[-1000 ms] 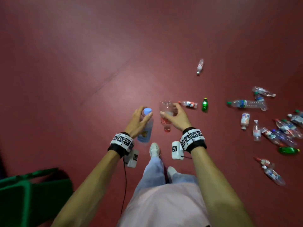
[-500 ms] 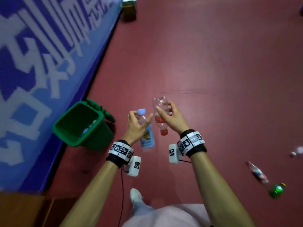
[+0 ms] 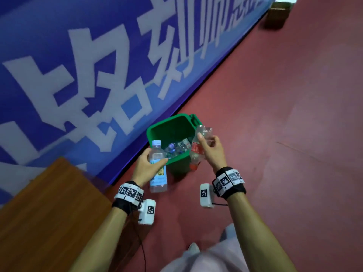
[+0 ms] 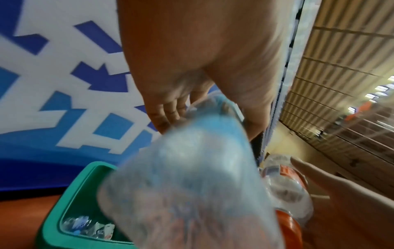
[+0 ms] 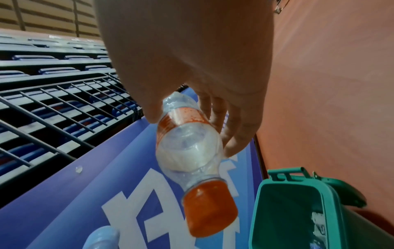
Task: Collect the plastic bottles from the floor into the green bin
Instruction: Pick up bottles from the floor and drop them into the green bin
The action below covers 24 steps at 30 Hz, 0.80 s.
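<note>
Both hands have come up to the green bin (image 3: 157,132), which sat well left of them before. Left hand (image 3: 146,169) grips the blue-capped bottle (image 3: 158,173) upright at the bin's near rim. Right hand (image 3: 213,152) pinches the red-capped bottle (image 3: 196,152), cap down, over the right rim. Collected bottles (image 3: 177,147) lie inside.

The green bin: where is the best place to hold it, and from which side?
Grip the green bin by the handle bar on its rim, reaching from the red-floor side. The bar stands clear of the rim, so fingers can probably curl round it.
</note>
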### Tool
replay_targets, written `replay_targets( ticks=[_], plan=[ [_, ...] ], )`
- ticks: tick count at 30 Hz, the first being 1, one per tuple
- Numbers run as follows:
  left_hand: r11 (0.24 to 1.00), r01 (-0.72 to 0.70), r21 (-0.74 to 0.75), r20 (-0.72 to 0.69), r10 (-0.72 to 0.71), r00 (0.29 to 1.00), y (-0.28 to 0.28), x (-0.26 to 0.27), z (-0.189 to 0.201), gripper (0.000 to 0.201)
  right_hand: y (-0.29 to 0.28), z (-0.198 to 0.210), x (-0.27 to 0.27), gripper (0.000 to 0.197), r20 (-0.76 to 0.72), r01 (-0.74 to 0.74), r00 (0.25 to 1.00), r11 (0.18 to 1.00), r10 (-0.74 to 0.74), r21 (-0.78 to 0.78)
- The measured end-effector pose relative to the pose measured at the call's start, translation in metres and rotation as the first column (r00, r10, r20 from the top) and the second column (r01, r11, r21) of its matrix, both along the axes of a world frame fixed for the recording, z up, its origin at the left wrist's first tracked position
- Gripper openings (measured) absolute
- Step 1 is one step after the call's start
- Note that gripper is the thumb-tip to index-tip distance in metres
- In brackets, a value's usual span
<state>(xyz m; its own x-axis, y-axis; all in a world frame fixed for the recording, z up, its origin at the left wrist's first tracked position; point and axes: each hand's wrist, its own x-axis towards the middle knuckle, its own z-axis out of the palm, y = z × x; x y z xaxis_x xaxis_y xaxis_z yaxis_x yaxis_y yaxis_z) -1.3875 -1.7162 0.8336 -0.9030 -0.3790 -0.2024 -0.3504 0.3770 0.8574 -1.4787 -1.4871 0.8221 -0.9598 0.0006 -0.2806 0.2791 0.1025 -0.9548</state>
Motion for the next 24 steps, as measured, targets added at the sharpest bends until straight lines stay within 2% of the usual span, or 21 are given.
replay_targets(
  ticks=[2, 5, 7, 10, 14, 15, 17, 18, 20, 21, 24],
  plan=[
    [0.993, -0.079, 0.085, -0.007, 0.079, 0.997, -0.020, -0.016, -0.013, 0.023, -0.018, -0.023, -0.030, 0.068, 0.086, -0.005, 0.996, 1.000, 0.007, -0.022],
    [0.975, -0.152, 0.163, 0.021, 0.150, 0.988, -0.039, -0.047, -0.037, 0.026, -0.035, -0.062, -0.079, 0.092, 0.248, 0.027, 0.969, 0.996, -0.006, -0.082],
    [0.972, -0.173, 0.161, 0.072, 0.164, 0.984, -0.046, -0.073, -0.050, 0.032, -0.042, -0.074, -0.113, 0.089, 0.301, 0.053, 0.953, 0.992, -0.017, -0.112],
    [0.960, -0.211, 0.183, 0.225, 0.168, 0.960, -0.057, -0.117, -0.066, 0.050, -0.051, -0.086, -0.175, 0.072, 0.346, 0.019, 0.938, 0.992, 0.027, -0.129],
    [0.959, -0.243, 0.146, 0.313, 0.189, 0.931, -0.079, -0.171, -0.091, 0.063, -0.070, -0.096, -0.259, 0.078, 0.402, -0.137, 0.908, 0.991, 0.121, 0.011],
    [0.953, -0.267, 0.144, 0.317, 0.211, 0.925, -0.081, -0.181, -0.092, 0.065, -0.075, -0.114, -0.279, 0.084, 0.404, -0.179, 0.901, 0.984, 0.158, 0.014],
    [0.937, -0.316, 0.149, 0.315, 0.258, 0.913, -0.081, -0.202, -0.089, 0.066, -0.089, -0.124, -0.306, 0.111, 0.445, -0.245, 0.878, 0.965, 0.180, 0.094],
    [0.928, -0.338, 0.158, 0.319, 0.276, 0.907, -0.080, -0.210, -0.087, 0.064, -0.097, -0.133, -0.317, 0.112, 0.447, -0.258, 0.874, 0.961, 0.190, 0.096],
    [0.915, -0.373, 0.155, 0.343, 0.305, 0.889, -0.085, -0.221, -0.098, 0.061, -0.111, -0.123, -0.325, 0.083, 0.481, -0.332, 0.847, 0.933, 0.228, 0.142],
    [0.908, -0.392, 0.145, 0.354, 0.323, 0.878, -0.088, -0.226, -0.104, 0.059, -0.116, -0.115, -0.326, 0.078, 0.507, -0.355, 0.834, 0.916, 0.219, 0.187],
    [0.914, -0.389, 0.114, 0.401, 0.316, 0.860, -0.100, -0.240, -0.123, 0.060, -0.125, -0.124, -0.342, 0.063, 0.514, -0.371, 0.837, 0.885, 0.187, 0.282]
  ],
)
